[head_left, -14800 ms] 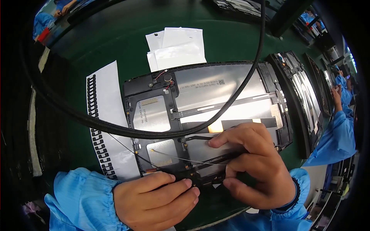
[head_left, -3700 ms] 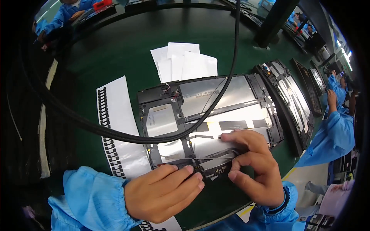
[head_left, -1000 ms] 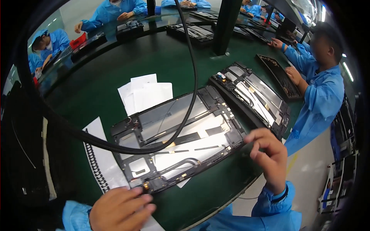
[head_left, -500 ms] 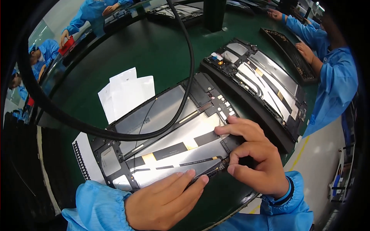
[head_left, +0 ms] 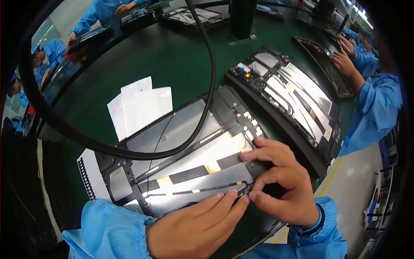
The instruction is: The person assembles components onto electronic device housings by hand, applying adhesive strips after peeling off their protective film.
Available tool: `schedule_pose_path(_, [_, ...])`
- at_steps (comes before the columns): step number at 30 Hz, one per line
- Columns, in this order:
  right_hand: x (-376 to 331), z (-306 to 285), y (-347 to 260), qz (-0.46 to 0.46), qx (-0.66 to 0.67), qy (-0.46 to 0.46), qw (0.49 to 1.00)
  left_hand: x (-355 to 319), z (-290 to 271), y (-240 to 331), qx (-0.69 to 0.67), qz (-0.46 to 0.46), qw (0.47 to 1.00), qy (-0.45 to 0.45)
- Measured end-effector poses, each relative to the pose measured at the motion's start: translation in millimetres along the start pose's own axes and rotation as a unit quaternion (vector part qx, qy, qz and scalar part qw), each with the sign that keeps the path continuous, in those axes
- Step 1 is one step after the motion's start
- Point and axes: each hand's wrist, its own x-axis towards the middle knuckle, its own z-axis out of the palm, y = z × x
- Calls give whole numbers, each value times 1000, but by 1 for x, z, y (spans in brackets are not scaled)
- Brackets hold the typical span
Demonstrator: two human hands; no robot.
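An opened tablet-like device (head_left: 198,162) lies before me, its silvery panels, black strips and thin cables exposed. My left hand (head_left: 198,224) rests along its near edge, fingers stretched out and fingertips by the near right corner. At that corner my right hand (head_left: 282,185) curls thumb and index finger into a pinch; anything between them is too small to make out. Another right-hand finger reaches onto the device's right end. The fingertips of both hands nearly meet over a thin black cable (head_left: 215,187) on the panel.
A second opened device (head_left: 297,95) sits on a black block at the right. Beyond it stands a long black tray (head_left: 321,64) of small parts, near a co-worker's hand (head_left: 343,64). A thick black cable (head_left: 212,64) loops across my view. White papers (head_left: 146,105) and a spiral notebook (head_left: 92,172) lie left.
My left hand has slid right along the near edge, closer to my right hand. My right hand has shifted slightly left and down, still pinched. The co-worker's hands at right have moved together.
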Motion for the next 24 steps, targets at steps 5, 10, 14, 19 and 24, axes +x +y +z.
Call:
schedule_pose_path(5, [-5,-7,13,33,93,47,994,-10,18,-2,-1,-2,995,99])
schedule_pose_path(10, [-7,-14,10,-23,90,38,995,-9,12,1,-11,-3,995,96])
schedule_pose_path(14, [-2,-11,8,-50,-14,4,999,-10,10,-4,-19,2,995,95])
schedule_pose_path(19, [-4,-4,8,-59,-39,4,997,-13,9,0,-5,-10,996,91])
schedule_pose_path(24, [-5,-1,4,-95,-131,19,987,-12,12,-2,8,-5,995,97])
